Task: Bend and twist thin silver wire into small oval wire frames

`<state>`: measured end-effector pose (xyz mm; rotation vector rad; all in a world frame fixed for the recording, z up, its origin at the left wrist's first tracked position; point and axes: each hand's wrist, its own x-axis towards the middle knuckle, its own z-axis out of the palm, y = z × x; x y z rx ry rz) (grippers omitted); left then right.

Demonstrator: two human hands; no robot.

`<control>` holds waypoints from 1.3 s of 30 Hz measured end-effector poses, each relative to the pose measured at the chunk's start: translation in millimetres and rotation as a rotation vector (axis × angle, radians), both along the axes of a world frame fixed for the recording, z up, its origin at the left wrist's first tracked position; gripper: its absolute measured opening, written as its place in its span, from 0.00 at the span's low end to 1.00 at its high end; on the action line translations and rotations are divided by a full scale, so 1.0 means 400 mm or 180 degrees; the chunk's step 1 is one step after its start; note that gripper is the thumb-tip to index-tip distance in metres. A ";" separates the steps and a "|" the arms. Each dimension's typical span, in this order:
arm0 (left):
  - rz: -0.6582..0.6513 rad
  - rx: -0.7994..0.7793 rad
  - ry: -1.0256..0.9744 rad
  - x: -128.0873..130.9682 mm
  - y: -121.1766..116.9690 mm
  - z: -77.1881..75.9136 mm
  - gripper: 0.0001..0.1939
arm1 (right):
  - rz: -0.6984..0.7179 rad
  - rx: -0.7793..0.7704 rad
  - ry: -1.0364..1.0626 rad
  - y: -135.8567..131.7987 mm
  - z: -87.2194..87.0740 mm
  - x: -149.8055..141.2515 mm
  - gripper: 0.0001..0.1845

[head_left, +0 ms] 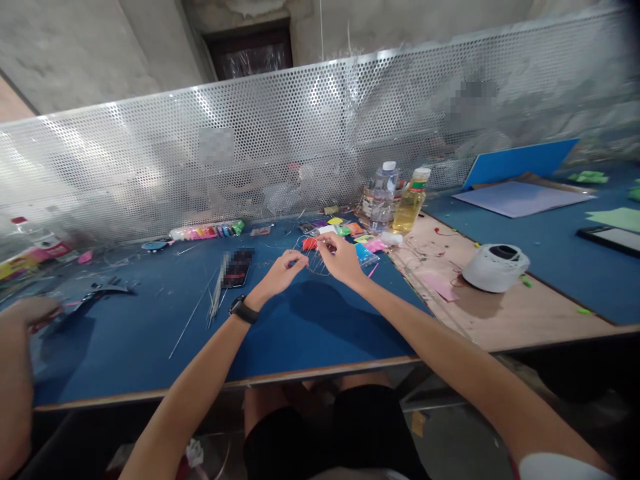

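My left hand (286, 272), with a dark watch (243, 309) on its wrist, is closed in a pinch above the blue tabletop. Close by on the right, my right hand (344, 259) also pinches thumb against fingers. Thin pale wire (316, 268) loops between the two hands and seems to run into both pinches; its ends are too fine to follow. Just beyond the fingertips lies a bright red piece (309, 244). Small coloured packets (356, 229) are scattered behind my right hand.
Left of my hands lie a phone (238, 268) and a bundle of thin rods (216, 297). A water bottle (384, 200), a yellow-liquid bottle (413, 200) and a white roll (495, 268) stand right. Another person's hand (37, 312) is at far left. Perforated metal screen (280, 147) borders the back.
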<state>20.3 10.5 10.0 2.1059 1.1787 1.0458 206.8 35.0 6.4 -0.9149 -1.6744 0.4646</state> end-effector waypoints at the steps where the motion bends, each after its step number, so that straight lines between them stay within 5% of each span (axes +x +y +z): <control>1: -0.0067 0.0037 0.0000 0.000 0.000 0.000 0.15 | -0.0021 -0.0007 0.0016 0.001 0.000 0.002 0.10; 21: -0.0268 0.0003 -0.0013 -0.010 0.002 0.006 0.17 | 0.0341 -0.0765 0.0194 0.024 -0.021 0.002 0.10; 33: -0.0387 -0.0957 -0.0969 -0.011 0.021 -0.026 0.17 | 0.0487 -0.1266 0.0676 0.031 -0.024 -0.007 0.09; 39: -0.0367 -0.0497 -0.0505 -0.014 0.014 -0.015 0.18 | 0.0578 -0.1791 0.1082 0.026 -0.011 -0.015 0.09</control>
